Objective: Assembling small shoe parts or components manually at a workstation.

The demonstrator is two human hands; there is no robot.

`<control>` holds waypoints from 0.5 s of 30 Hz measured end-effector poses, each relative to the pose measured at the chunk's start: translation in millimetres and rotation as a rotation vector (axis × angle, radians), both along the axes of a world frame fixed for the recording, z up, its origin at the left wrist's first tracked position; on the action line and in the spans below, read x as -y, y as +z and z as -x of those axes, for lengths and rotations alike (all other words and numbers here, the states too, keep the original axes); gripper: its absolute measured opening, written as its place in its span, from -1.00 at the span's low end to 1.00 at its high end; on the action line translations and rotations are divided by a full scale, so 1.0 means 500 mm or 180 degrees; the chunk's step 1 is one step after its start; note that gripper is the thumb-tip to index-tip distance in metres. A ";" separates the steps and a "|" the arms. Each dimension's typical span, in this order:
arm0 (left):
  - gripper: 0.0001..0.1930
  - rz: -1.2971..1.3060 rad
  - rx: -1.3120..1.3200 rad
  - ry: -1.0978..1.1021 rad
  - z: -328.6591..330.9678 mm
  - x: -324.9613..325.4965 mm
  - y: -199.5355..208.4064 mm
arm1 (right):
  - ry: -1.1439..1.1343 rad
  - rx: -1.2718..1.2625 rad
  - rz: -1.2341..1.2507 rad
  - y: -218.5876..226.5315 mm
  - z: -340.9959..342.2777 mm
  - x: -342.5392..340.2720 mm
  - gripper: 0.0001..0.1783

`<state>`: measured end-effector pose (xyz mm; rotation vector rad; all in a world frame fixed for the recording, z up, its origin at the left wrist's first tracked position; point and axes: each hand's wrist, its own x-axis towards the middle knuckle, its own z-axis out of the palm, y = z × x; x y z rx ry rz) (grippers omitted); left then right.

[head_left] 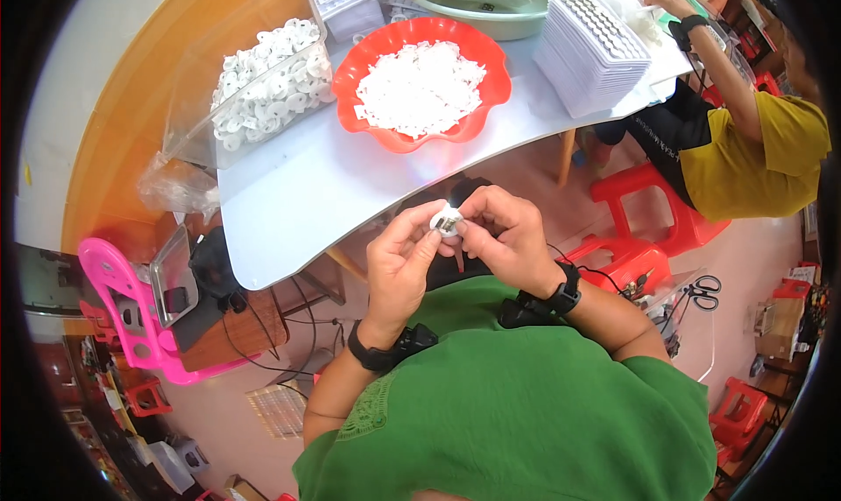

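Between both hands, just off the table's near edge, is a small round white plastic part (447,222) with a dark metallic piece at its middle. My left hand (403,254) pinches it from the left with thumb and forefinger. From the right, my right hand (506,236) grips the same part, its other fingers curled. Beyond them on the table stands a red wavy-rimmed bowl (399,139) heaped with small white pieces (420,88). To its left a clear plastic bin (188,124) holds many round white parts (276,76) like the one in my fingers.
A stack of white trays (583,72) rises on the white table (298,186), near a pale green basin (499,24). On the right, a co-worker in a yellow shirt (762,159) works at the table. Red stools (631,264), a pink chair (118,299) and cables surround me.
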<state>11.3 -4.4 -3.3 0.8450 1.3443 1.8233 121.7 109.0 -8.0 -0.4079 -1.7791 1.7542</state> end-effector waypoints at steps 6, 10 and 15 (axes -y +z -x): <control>-0.70 0.0018 -0.0422 0.0138 0.001 0.006 -0.007 | 0.0011 0.0056 -0.0277 0.010 0.000 0.008 -0.92; -0.68 -0.0079 -0.0954 0.0132 0.000 0.015 -0.004 | 0.0057 -0.0060 -0.0845 0.020 -0.008 0.003 -0.90; -0.65 -0.0224 -0.0851 0.0325 -0.021 0.023 0.001 | 0.0075 -0.0309 -0.1650 0.029 -0.016 -0.004 -0.86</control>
